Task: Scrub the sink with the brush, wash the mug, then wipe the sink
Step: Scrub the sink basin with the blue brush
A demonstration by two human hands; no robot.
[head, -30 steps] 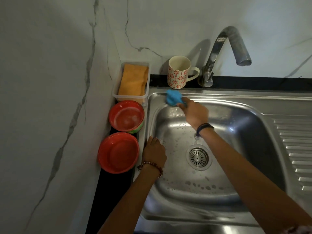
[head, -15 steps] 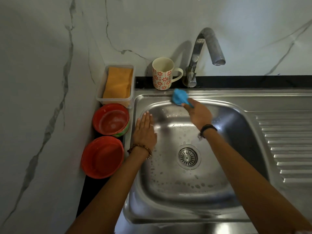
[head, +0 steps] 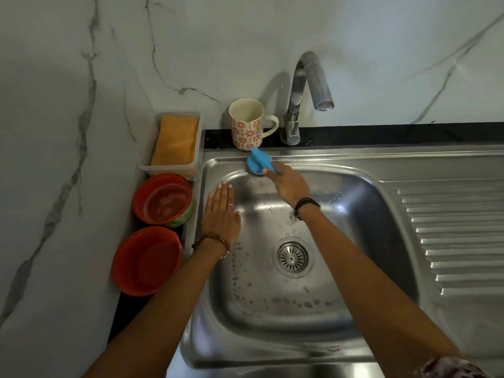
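My right hand (head: 290, 184) grips the blue brush (head: 257, 161) and holds its head against the back rim of the steel sink (head: 354, 347), just below the mug. The flower-patterned mug (head: 246, 124) stands upright on the black ledge left of the tap (head: 309, 85). My left hand (head: 221, 212) lies flat with straight fingers on the sink's left rim and inner wall. Soapy drops dot the basin floor around the drain (head: 292, 257).
A clear tub with an orange cloth (head: 176, 141) sits left of the mug. Two red bowls, the nearer bowl (head: 147, 260) and the farther bowl (head: 162, 198), stand along the sink's left side by the marble wall. The ribbed drainboard (head: 458, 236) stretches to the right.
My left hand went from curled on the sink's left rim to flat with straight fingers, further back. The brush shifted a little along the back rim. The camera view drifted.
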